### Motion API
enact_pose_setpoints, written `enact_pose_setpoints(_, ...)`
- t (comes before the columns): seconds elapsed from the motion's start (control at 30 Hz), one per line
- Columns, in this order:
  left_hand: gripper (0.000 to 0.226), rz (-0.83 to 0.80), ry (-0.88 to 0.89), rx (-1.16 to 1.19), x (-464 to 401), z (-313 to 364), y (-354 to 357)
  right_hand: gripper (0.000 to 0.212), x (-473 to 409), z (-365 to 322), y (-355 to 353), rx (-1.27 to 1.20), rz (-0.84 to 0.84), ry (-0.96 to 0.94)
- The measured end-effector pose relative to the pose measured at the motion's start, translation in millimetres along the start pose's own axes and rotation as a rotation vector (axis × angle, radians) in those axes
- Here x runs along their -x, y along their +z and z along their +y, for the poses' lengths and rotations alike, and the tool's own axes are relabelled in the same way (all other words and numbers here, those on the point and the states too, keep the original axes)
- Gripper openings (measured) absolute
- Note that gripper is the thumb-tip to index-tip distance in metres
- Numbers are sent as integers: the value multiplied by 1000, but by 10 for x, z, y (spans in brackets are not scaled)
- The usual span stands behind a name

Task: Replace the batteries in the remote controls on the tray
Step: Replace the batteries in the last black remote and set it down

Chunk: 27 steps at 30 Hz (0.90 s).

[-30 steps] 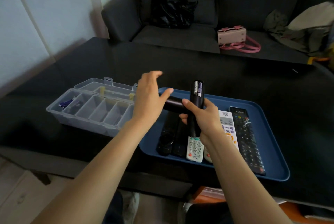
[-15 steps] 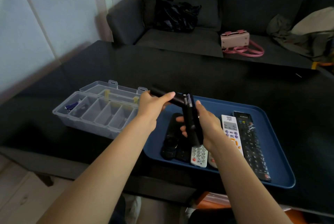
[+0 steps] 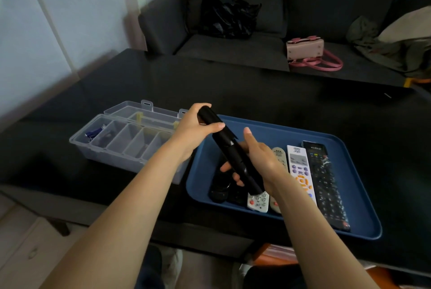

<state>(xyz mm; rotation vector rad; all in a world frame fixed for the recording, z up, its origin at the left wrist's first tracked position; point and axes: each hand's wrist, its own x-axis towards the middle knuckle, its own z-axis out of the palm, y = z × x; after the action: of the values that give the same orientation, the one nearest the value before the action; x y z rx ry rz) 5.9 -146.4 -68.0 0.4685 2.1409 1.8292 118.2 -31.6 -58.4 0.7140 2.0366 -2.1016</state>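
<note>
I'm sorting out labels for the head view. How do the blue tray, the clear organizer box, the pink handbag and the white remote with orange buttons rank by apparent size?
1. blue tray
2. clear organizer box
3. pink handbag, though it sits farther away, so its true size is unsure
4. white remote

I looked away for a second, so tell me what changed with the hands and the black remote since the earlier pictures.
The left hand brought the black battery cover onto the slim black remote gripped in the right hand; the batteries seen a second ago are now hidden. The remote tilted from upright to slanting. The other remotes on the blue plastic tray and the clear compartment box stayed put.
</note>
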Motion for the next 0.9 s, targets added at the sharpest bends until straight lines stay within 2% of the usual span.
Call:
enact_pose_setpoints(0.23, 46, -125, 60, 70, 4, 13, -58, 56, 23, -22, -64, -25, 19, 1)
enact_pose_setpoints(0.5, 47, -129, 69, -15, -6, -16, -83, 58, 32, -28, -77, -47, 27, -36)
enact_pose_setpoints(0.63, 43, -213, 62, -87, 21, -8, -73, 59, 21, -48, -63, -19, 31, -52)
enact_pose_setpoints(0.9, 47, -129, 76, -162, 20, -14, -120, 67, 0, -72, -20, -80, -18, -26)
